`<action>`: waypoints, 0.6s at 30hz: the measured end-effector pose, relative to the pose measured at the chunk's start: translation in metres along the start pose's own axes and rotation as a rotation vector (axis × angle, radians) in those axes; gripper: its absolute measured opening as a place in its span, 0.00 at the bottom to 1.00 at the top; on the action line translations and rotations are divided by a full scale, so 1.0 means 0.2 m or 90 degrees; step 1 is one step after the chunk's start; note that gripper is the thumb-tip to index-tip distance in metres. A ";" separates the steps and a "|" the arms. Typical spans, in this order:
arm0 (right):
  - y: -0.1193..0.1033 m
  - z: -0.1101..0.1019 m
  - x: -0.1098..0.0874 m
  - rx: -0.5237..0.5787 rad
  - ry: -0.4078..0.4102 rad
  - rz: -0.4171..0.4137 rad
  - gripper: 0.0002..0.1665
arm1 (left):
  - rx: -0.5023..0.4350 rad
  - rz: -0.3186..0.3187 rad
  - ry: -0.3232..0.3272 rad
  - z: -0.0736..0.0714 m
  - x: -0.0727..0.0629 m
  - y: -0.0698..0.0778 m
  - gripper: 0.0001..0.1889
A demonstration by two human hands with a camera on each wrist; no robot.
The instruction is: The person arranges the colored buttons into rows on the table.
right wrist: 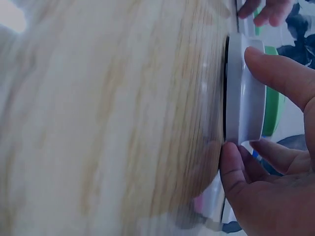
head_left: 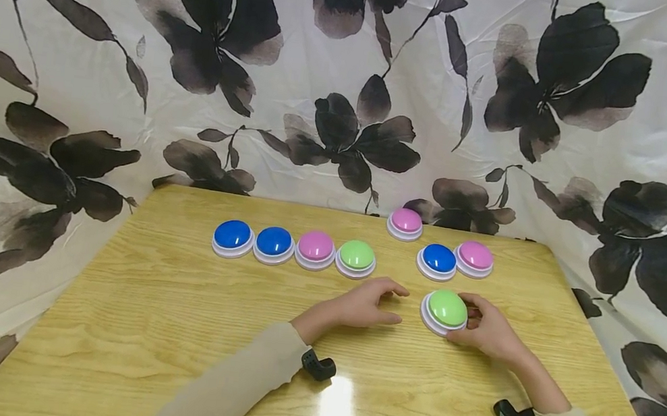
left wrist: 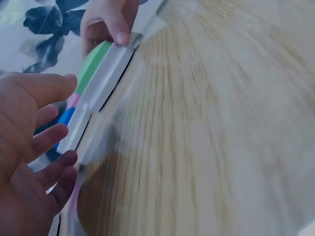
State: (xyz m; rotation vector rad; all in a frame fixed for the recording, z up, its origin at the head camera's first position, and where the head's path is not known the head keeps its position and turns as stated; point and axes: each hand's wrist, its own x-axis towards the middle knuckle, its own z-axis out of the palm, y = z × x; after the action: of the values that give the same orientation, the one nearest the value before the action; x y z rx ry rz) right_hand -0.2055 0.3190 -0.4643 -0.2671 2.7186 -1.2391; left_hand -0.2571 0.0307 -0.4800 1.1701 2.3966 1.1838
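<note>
My right hand [head_left: 490, 329] grips a green push button [head_left: 448, 308] by its white round base, at the right of the table. In the right wrist view the thumb [right wrist: 278, 71] lies on the base's side and the fingertips press at its edge, low by the table. The button's base [right wrist: 241, 88] sits flat or nearly flat on the wood. To its left my left hand [head_left: 363, 304] hovers over the table, thumb and fingers apart and relaxed, holding nothing. The left wrist view shows the left hand [left wrist: 34, 132] with loosely bent fingers.
At the left stands a touching row: two blue buttons [head_left: 274, 240], a pink button [head_left: 315, 246] and a green one [head_left: 357, 256]. Behind the right hand are a blue button [head_left: 439, 258] and a pink one [head_left: 475, 255]; another pink button [head_left: 406, 220] sits near the back edge, against a floral cloth [head_left: 302, 42].
</note>
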 end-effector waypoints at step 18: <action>0.04 -0.02 -0.02 0.046 0.007 0.000 0.45 | 0.094 -0.042 0.057 0.14 0.23 0.04 0.34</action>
State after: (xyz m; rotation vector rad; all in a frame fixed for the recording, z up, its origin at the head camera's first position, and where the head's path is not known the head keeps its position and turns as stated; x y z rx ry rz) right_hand -0.2031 0.3291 -0.4673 -0.2527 2.6756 -1.3398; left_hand -0.2692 0.0832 -0.4861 1.0907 2.6079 1.0773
